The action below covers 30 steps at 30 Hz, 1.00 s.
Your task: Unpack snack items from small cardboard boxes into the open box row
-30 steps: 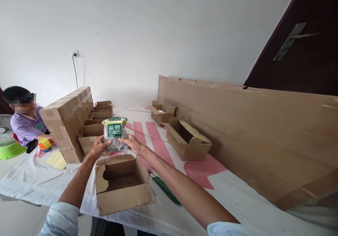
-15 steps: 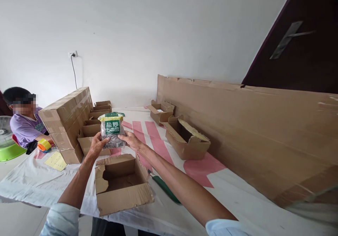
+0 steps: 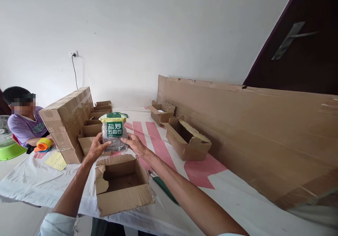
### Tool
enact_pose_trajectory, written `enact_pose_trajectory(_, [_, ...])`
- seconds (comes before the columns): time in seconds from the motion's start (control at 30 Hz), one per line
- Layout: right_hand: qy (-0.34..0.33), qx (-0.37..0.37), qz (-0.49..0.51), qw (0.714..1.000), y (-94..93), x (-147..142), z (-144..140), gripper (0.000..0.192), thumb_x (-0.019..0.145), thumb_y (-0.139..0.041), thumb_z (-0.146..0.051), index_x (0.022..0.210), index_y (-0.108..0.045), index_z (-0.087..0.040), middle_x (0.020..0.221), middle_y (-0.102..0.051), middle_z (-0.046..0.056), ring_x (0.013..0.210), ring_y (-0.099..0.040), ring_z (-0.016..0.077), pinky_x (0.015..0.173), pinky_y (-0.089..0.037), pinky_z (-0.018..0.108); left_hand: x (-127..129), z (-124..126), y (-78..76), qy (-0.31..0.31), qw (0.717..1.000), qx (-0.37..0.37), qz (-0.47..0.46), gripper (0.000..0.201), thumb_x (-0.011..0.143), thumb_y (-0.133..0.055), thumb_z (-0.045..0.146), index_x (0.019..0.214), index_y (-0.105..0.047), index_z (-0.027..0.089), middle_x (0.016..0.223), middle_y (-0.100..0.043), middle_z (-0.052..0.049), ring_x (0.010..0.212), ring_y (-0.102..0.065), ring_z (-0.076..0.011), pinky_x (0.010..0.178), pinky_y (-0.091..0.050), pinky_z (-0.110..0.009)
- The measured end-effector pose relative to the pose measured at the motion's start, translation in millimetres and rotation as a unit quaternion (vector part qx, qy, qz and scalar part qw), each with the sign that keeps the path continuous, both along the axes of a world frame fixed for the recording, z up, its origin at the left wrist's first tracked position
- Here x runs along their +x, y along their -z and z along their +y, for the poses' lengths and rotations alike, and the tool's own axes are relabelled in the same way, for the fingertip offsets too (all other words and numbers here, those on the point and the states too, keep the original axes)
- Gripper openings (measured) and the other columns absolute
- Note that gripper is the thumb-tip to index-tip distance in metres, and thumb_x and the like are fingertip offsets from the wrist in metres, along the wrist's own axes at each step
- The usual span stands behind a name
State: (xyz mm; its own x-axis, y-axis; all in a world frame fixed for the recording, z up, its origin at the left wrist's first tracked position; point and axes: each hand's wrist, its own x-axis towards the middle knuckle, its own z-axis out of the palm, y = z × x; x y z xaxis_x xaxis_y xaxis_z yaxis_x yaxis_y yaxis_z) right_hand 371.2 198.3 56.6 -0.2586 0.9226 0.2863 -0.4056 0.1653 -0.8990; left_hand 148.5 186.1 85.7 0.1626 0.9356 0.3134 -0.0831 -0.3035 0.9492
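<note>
The snack packet point(image 3: 114, 132) is held upright in the air, its long axis vertical, the yellow sealed top edge uppermost and the green label with white characters facing the camera. It sits above and just behind the far edge of the open carton point(image 3: 121, 184), which stands on the white table cover point(image 3: 237, 197) with its flaps raised. The left hand point(image 3: 95, 148) cups the packet's lower left corner, thumb laid across the front and fingers closed behind it. The right hand point(image 3: 135, 144) grips the lower right edge in the same way, thumb forward and fingers wrapped at the back. Both forearms extend forward from the lower frame, converging on the packet with wrists slightly raised. A green-handled knife point(image 3: 162, 189) lies on the cover just beside the carton's right side. Stacked cartons point(image 3: 67, 118) stand to the left; further open cartons point(image 3: 187, 141) lie to the right, before a cardboard sheet point(image 3: 250, 130). A seated person point(image 3: 22, 121) is at the far left, with a tape dispenser point(image 3: 43, 144) on the table close by.
</note>
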Motion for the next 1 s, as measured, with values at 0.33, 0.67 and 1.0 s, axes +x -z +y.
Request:
enact_pose_trajectory(0.33, [0.007, 0.007, -0.003, 1.0, -5.3, 0.9, -15.4, 0.049, 0.066, -0.097, -0.049, 0.101, -0.078, -0.022, 0.098, -0.081, 0.002, 0.09, -0.071, 0.0237, 0.087, -0.057, 0.039, -5.6, -18.5, -8.3, 0.047, 0.999, 0.012, 0.013, 0.073, 0.058, -0.106, 0.029, 0.12, -0.069, 0.017, 0.115, -0.079, -0.009, 0.105, -0.073, -0.0262, 0.092, -0.059, -0.036])
enact_pose_trajectory(0.67, [-0.007, 0.047, -0.022, 0.999, -20.8, -0.6, 8.4, 0.048, 0.068, -0.095, -0.047, 0.105, -0.08, -0.021, 0.102, -0.082, 0.003, 0.096, -0.071, 0.0243, 0.09, -0.058, 0.039, -6.7, 0.2, -25.3, 0.034, 0.999, 0.022, -0.006, 0.073, 0.05, -0.107, 0.026, 0.112, -0.07, 0.017, 0.104, -0.081, -0.006, 0.095, -0.075, -0.0241, 0.085, -0.06, -0.034])
enact_pose_trajectory(1.0, [-0.028, 0.109, -0.055, 0.992, -38.4, 0.5, 1.5, 0.042, 0.074, -0.089, -0.037, 0.113, -0.08, -0.024, 0.105, -0.08, 0.001, 0.104, -0.071, 0.0258, 0.096, -0.056, 0.04, -12.8, -17.8, -28.7, 0.012, 1.0, 0.017, -0.011, 0.067, 0.054, -0.108, 0.036, 0.112, -0.077, 0.017, 0.106, -0.085, -0.007, 0.101, -0.079, -0.0287, 0.097, -0.062, -0.043])
